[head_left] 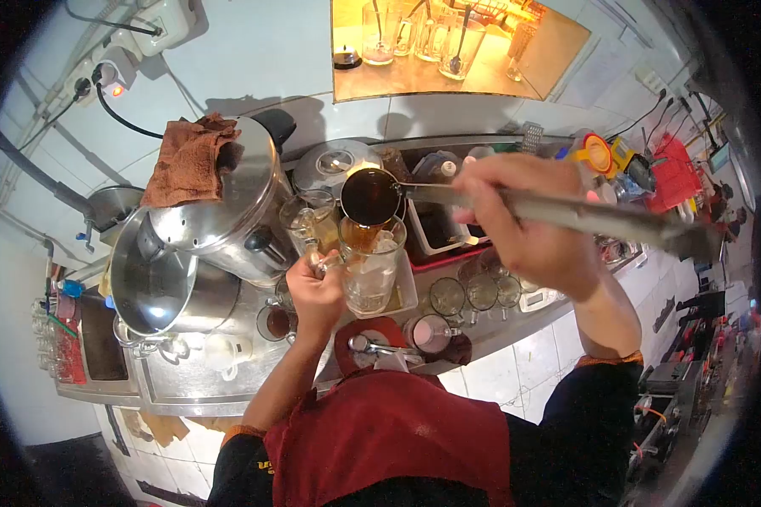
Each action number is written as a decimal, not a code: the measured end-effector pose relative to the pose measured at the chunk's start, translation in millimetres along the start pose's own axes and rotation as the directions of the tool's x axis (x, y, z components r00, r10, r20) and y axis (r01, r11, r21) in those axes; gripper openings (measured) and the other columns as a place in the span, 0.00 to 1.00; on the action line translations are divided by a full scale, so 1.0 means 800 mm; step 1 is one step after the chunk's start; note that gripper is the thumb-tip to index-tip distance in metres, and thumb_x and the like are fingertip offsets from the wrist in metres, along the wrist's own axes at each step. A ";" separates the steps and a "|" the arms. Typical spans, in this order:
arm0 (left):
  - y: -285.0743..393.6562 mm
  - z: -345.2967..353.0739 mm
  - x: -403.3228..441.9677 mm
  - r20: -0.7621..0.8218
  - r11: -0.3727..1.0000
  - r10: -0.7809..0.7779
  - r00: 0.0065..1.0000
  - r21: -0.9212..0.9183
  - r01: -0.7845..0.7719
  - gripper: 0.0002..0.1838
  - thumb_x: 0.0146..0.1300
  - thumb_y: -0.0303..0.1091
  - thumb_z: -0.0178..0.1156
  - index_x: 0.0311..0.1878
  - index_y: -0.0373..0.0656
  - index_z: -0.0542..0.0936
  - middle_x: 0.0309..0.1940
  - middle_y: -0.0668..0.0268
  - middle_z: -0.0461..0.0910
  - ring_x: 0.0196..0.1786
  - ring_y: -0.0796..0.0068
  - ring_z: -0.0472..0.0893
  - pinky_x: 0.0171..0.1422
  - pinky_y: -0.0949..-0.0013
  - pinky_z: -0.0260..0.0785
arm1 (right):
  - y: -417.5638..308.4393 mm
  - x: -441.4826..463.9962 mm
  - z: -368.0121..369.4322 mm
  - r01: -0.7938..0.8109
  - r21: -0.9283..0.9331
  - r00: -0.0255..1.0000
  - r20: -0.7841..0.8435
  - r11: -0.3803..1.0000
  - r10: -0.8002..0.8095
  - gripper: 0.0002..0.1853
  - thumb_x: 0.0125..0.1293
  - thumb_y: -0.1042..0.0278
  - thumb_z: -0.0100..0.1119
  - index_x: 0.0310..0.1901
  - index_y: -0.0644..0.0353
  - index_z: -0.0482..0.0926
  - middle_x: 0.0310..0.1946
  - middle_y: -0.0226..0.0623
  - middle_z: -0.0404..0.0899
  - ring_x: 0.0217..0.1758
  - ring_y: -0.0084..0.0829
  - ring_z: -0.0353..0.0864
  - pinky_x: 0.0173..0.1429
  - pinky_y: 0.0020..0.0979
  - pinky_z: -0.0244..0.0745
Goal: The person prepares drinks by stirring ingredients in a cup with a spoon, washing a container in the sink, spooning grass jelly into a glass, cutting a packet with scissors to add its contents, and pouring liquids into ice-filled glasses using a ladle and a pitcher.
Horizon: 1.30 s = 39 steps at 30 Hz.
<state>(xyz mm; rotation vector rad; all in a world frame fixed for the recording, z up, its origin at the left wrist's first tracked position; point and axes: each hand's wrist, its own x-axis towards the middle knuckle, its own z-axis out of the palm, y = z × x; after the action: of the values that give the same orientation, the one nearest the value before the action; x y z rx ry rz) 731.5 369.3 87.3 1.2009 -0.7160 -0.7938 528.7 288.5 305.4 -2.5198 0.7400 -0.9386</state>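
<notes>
My left hand (317, 287) is closed round the handle of a clear glass mug (370, 283) that appears to hold ice. Over its mouth tilts a long-handled metal ladle (558, 211) with dark liquid in its bowl, and amber liquid shows just below the ladle's rim. My right hand (524, 224) grips the ladle's handle. Close behind my left hand stands a second glass mug (306, 221) with light brown contents. A glass with reddish-brown liquid (276, 323) is by my left wrist.
A lidded steel pot (254, 190) with a brown cloth (193, 160) on top and an open steel pot (148, 279) stand left. Several empty glasses (482, 293) line the counter's right front. Spoons lie on a red tray (347, 342). Mugs with spoons (461, 46) occupy the hatch.
</notes>
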 end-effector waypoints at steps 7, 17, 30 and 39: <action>0.020 0.002 -0.004 0.012 0.997 0.072 0.997 0.003 -0.072 0.04 0.66 0.23 0.55 0.35 0.37 0.78 0.25 0.79 0.73 0.26 0.91 0.66 0.28 0.81 0.56 | -0.005 -0.052 0.003 0.256 -0.176 0.959 -0.076 0.951 -0.272 0.06 0.61 0.78 0.58 0.39 0.63 0.81 0.30 0.38 0.85 0.34 0.35 0.87 0.38 0.30 0.80; 0.090 0.013 -0.033 -0.032 0.997 0.059 0.998 0.049 -0.057 0.05 0.64 0.23 0.55 0.32 0.39 0.78 0.23 0.79 0.73 0.24 0.92 0.65 0.26 0.81 0.55 | 0.023 -0.157 0.044 0.611 -0.232 0.774 -0.026 0.757 -0.632 0.16 0.50 0.78 0.69 0.42 0.60 0.81 0.43 0.42 0.77 0.44 0.41 0.83 0.47 0.38 0.85; 0.175 -0.057 -0.106 -0.110 0.985 0.167 0.980 0.057 -0.161 0.07 0.61 0.21 0.51 0.38 0.37 0.79 0.23 0.74 0.76 0.22 0.89 0.69 0.24 0.81 0.58 | 0.024 -0.151 0.151 0.145 0.230 0.803 -0.595 0.962 0.021 0.10 0.71 0.75 0.44 0.42 0.69 0.76 0.39 0.44 0.79 0.44 0.38 0.81 0.48 0.32 0.77; 0.202 -0.189 -0.139 -0.259 0.972 0.231 0.938 0.020 -0.234 0.04 0.67 0.27 0.58 0.40 0.37 0.77 0.28 0.63 0.79 0.29 0.78 0.78 0.30 0.76 0.69 | 0.041 -0.160 0.310 0.144 -0.341 0.971 -0.132 0.929 -0.199 0.07 0.51 0.74 0.58 0.33 0.60 0.74 0.40 0.40 0.74 0.38 0.37 0.78 0.43 0.33 0.76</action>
<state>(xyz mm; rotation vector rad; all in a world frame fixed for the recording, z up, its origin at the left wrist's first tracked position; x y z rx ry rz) 820.9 568.0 205.2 1.1590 -0.6208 -0.4323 603.5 371.0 47.0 -2.8629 0.7907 -1.1802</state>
